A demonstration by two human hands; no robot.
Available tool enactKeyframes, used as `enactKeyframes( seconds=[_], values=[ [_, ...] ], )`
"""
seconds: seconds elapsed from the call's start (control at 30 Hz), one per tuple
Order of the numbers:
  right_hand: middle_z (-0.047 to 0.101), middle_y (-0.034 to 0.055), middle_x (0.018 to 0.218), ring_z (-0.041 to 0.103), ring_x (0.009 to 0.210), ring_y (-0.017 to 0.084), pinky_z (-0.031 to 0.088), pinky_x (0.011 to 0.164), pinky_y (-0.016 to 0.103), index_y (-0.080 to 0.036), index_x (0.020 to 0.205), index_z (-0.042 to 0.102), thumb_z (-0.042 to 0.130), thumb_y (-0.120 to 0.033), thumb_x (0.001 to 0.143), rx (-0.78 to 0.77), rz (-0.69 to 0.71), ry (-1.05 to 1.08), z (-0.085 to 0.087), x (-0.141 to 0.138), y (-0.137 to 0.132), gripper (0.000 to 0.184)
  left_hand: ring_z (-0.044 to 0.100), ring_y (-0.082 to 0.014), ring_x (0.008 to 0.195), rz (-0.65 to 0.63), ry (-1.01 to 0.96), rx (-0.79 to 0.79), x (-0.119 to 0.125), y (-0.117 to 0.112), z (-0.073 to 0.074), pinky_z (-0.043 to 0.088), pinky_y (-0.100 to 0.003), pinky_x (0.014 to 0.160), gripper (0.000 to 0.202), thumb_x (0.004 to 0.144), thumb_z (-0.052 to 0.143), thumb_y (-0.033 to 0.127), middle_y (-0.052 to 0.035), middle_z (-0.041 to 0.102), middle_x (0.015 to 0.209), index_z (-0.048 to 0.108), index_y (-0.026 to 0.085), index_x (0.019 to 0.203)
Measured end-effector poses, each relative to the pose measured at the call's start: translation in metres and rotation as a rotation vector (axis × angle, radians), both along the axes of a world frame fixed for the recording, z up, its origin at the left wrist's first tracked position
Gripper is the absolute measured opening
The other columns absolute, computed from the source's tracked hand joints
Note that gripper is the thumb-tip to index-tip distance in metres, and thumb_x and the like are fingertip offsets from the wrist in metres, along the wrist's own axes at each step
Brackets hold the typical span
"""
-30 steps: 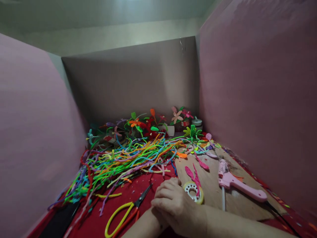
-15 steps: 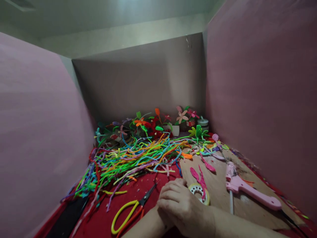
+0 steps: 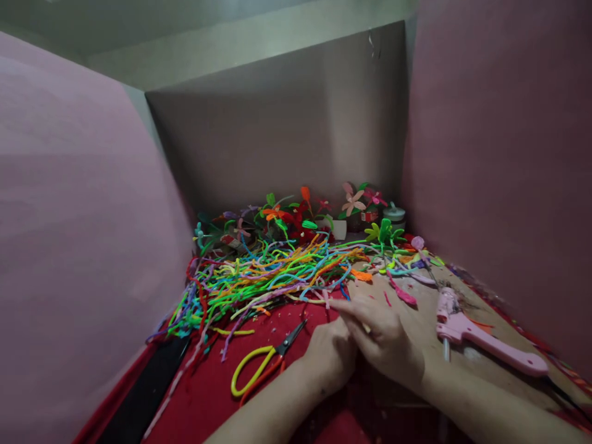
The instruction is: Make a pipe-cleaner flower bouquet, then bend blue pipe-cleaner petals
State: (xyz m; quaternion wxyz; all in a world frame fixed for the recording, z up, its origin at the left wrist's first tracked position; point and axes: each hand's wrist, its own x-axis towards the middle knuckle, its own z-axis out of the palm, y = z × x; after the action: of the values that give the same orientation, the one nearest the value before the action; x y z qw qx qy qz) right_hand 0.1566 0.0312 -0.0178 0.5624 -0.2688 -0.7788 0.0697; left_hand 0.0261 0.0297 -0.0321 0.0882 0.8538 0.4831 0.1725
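In the middle foreground my two hands meet. My left hand [image 3: 330,351] is closed, its fingers curled inward; whatever it may hold is hidden. Over it lies my right hand [image 3: 383,339], with its index finger stretched out to the left and apart from the finger below. No object shows clearly in the right hand. Left of the hands, scissors [image 3: 256,370] with yellow and orange handles lie on the red cloth [image 3: 208,394]. Beyond the fingertips is a short pink pipe cleaner piece [image 3: 326,298]. The tip of a dark pink piece [image 3: 387,299] shows behind the right hand.
Many coloured pipe cleaners [image 3: 272,271] are heaped ahead. A pink glue gun [image 3: 490,345] rests on a board [image 3: 425,382] at right. Pipe cleaner flowers [image 3: 354,202] and a lidded jar [image 3: 394,216] stand at the back. Pink walls [image 3: 499,185] flank both sides; a black object [image 3: 148,388] lies left.
My hands were clasped, right over left; now they are partly apart and the right index finger is stretched out. The right hand now covers the tape roll. The view has shifted.
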Motion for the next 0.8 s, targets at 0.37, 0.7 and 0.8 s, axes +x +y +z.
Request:
enactKeyframes(
  seconds=[0.37,0.7,0.8],
  values=[
    [0.055,-0.0008,0.065,0.051,0.056,0.010,0.042,0.054,0.024,-0.018,0.095,0.065,0.047,-0.023,0.085,-0.325,-0.119,0.435,0.024,0.025,0.028,0.021,0.061,-0.0160,0.073,0.178,-0.576,-0.034,-0.025,0.030,0.016,0.047,-0.027,0.070,0.014,0.079,0.053,0.025,-0.0034,0.067,0.078,0.064,0.017,0.081],
    [0.061,0.0026,0.070,0.054,0.060,0.011,0.043,0.058,0.024,-0.012,0.096,0.066,0.043,-0.012,0.081,-0.449,-0.148,0.184,0.032,0.044,0.034,0.027,0.041,-0.0070,0.041,0.240,-0.856,-0.132,-0.041,0.022,0.056,0.032,-0.018,0.042,0.015,0.078,0.054,0.027,0.0061,0.049,0.049,0.059,0.015,0.085],
    [0.068,0.0072,0.078,0.061,0.073,0.015,0.043,0.067,0.026,-0.014,0.089,0.069,0.044,-0.011,0.079,-0.585,-0.285,-0.328,0.041,0.053,0.033,0.027,0.046,-0.0079,0.049,0.059,-0.669,-0.189,-0.031,0.018,0.048,0.038,-0.020,0.048,0.014,0.080,0.052,0.025,0.0025,0.055,0.060,0.062,0.015,0.081]
  ],
)
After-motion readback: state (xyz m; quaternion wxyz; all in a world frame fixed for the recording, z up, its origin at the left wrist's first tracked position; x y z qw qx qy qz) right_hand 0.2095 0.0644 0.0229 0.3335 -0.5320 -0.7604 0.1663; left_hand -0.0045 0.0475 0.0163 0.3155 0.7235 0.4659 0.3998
